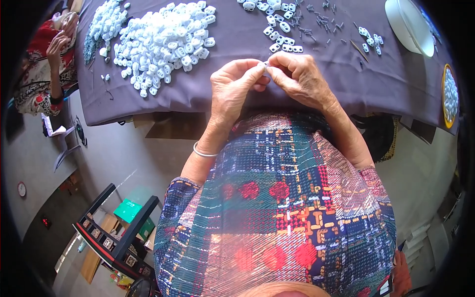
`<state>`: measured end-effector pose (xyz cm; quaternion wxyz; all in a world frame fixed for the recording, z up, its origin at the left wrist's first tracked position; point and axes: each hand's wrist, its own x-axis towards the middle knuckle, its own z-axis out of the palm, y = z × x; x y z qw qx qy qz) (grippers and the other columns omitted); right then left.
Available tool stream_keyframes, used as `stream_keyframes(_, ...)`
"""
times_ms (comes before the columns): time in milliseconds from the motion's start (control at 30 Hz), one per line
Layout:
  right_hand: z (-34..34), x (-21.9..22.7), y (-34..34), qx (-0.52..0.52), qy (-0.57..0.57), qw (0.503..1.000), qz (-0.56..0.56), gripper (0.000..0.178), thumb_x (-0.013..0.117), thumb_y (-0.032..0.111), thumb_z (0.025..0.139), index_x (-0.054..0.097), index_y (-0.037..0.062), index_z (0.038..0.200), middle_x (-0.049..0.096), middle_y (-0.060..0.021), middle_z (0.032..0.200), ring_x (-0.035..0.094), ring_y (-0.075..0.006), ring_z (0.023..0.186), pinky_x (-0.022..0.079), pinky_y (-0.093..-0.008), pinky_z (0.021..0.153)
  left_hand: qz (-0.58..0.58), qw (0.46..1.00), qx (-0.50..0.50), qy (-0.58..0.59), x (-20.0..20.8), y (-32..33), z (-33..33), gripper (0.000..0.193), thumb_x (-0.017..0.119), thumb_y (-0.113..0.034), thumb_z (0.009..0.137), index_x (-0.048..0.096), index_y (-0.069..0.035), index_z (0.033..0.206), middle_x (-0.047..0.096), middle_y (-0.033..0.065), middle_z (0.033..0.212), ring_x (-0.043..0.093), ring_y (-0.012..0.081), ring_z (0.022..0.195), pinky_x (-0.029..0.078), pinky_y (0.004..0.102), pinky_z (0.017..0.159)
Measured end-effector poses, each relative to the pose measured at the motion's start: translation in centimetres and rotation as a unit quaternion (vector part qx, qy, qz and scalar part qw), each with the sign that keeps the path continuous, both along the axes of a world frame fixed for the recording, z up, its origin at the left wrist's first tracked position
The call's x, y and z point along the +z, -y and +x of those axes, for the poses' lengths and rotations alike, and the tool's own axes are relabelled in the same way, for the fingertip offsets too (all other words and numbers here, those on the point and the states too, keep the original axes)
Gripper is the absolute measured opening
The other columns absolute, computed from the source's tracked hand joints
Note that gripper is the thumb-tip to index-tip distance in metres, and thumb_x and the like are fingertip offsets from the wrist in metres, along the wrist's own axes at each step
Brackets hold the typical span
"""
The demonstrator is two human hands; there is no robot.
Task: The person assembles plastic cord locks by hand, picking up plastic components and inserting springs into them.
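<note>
My left hand [232, 86] and my right hand [297, 76] meet above the near edge of a table covered in purple cloth [376, 84]. Together their fingertips pinch one small white plastic piece [265, 64]. A silver bangle [203, 152] circles my left wrist. To the far left of my hands lies a big heap of white plastic pieces [166, 39]. Straight beyond my hands sit a few more white pieces [279, 29] and a scatter of small dark metal parts [319, 22].
A white bowl [408, 24] stands at the table's far right, a yellow-rimmed dish of white pieces [449, 96] at its right edge. Another person in a patterned garment [47, 69] sits at the left. A dark chair [116, 237] stands on the floor, lower left.
</note>
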<state>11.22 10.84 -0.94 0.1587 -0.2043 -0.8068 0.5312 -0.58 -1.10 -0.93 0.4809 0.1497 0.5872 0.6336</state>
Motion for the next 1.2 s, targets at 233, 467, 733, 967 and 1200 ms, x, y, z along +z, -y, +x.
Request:
stream_keyframes(233,-0.3,0.3,0.4,-0.012,-0.016,0.993,0.117,0.010,0.058,0.006,0.080,0.059,-0.0019,0.085,0.058,-0.0109,0.067,0.055,-0.0151,0.058,0.044,-0.0281,0.054,-0.006,0.999,0.014,0.041,-0.1,0.1,-0.2,0.019,0.063,-0.012,0.084,0.062,0.003,0.095,0.066,0.0105,0.085,0.064,0.0156,0.073,0.051,0.0245,0.061)
stream_keyframes(467,0.1,0.2,0.4,-0.073,0.003,0.995,-0.071,0.013,0.059,0.009,0.084,0.060,-0.0026,0.090,0.059,-0.0023,0.072,0.052,-0.0073,0.059,0.044,-0.0226,0.054,-0.004,0.997,0.041,0.065,0.1,0.1,0.0,0.019,0.064,-0.013,0.083,0.063,0.002,0.096,0.066,0.0094,0.087,0.063,0.0152,0.074,0.051,0.0246,0.060)
stream_keyframes(733,0.0,0.5,1.2,-0.062,0.032,0.981,0.183,0.029,0.066,0.019,0.077,0.057,0.0001,0.097,0.058,-0.0052,0.074,0.055,-0.0140,0.059,0.046,-0.0261,0.054,0.012,0.993,0.049,0.108,0.3,-0.1,0.2,0.018,0.061,-0.011,0.085,0.062,0.002,0.097,0.065,0.0088,0.086,0.062,0.0124,0.071,0.050,0.0232,0.059)
stream_keyframes(967,-0.2,1.0,1.5,-0.053,0.099,0.951,0.288,0.031,0.065,0.026,0.075,0.057,0.0037,0.096,0.060,-0.0111,0.082,0.060,-0.0270,0.068,0.049,-0.0364,0.059,0.007,0.991,0.031,0.128,0.7,-0.1,0.1,0.016,0.061,-0.010,0.085,0.061,0.003,0.094,0.065,0.0084,0.086,0.062,0.0121,0.072,0.051,0.0212,0.060)
stream_keyframes(1200,-0.2,1.3,1.2,-0.012,0.142,0.941,0.308,0.022,0.061,0.025,0.076,0.055,0.0043,0.083,0.058,-0.0109,0.075,0.060,-0.0274,0.066,0.049,-0.0374,0.058,-0.016,0.992,0.025,0.124,0.8,-0.2,0.1,0.015,0.061,-0.010,0.084,0.060,0.003,0.091,0.065,0.0097,0.084,0.063,0.0129,0.071,0.052,0.0218,0.061)
